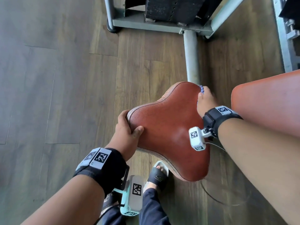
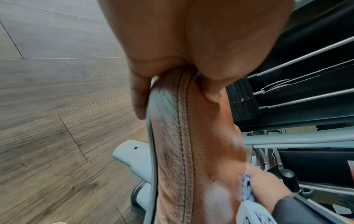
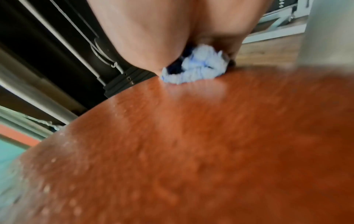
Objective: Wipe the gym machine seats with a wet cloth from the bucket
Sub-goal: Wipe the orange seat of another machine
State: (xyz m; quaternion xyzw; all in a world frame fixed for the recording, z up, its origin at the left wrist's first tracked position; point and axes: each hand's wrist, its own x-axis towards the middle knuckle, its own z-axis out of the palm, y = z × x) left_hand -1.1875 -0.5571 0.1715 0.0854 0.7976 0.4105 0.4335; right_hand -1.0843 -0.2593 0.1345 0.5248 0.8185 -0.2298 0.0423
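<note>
A brown leather machine seat (image 1: 168,127) with a stitched edge (image 2: 182,136) fills the middle of the head view. My left hand (image 1: 128,129) grips its left corner, thumb on top and fingers curled under the rim (image 2: 138,97). My right hand (image 1: 205,101) holds a bunched light-blue cloth (image 3: 193,68) and presses it against the seat's far right edge (image 3: 191,136); only a bit of the cloth (image 1: 201,89) shows past the hand in the head view. The seat surface looks wet and shiny. No bucket is in view.
A grey steel post (image 1: 192,57) runs from the seat to the machine frame (image 1: 154,25) with a black weight stack (image 2: 243,103). A second orange-brown pad (image 1: 267,101) lies at the right. My sandalled foot (image 1: 158,174) stands under the seat on the wood floor (image 1: 56,78).
</note>
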